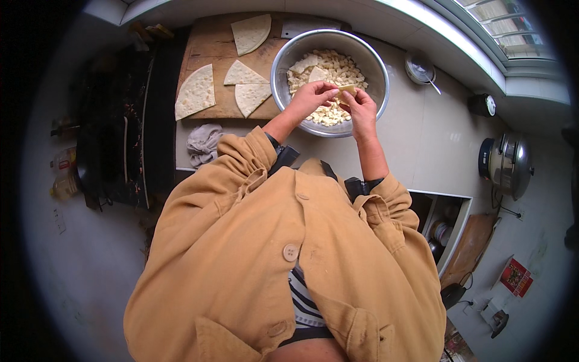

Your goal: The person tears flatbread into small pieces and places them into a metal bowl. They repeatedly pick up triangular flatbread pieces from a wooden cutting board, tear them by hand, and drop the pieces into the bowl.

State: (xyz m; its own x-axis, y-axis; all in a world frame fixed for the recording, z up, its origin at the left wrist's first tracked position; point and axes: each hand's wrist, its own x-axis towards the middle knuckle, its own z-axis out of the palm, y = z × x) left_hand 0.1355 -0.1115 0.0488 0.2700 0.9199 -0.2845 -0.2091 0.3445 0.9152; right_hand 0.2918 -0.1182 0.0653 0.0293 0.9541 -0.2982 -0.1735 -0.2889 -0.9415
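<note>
Both my hands meet above a large stainless steel bowl (382,99) on the counter. My left hand (316,96) and my right hand (359,105) pinch a small piece of flatbread (347,88) between their fingertips. Many small torn bits of flatbread (337,65) fill the bottom of the bowl, with larger pieces (307,64) lying on them. Left of the bowl, flatbread wedges (196,92) rest apart or edge to edge on a wooden board (217,50). The palms are partly hidden.
A cleaver blade (307,28) lies behind the bowl at the board's back edge. A crumpled cloth (203,144) sits before the board. To the right are a small bowl with a spoon (420,70), a round dark container (481,105) and a lidded steel pot (511,165). An open drawer (452,226) stands below.
</note>
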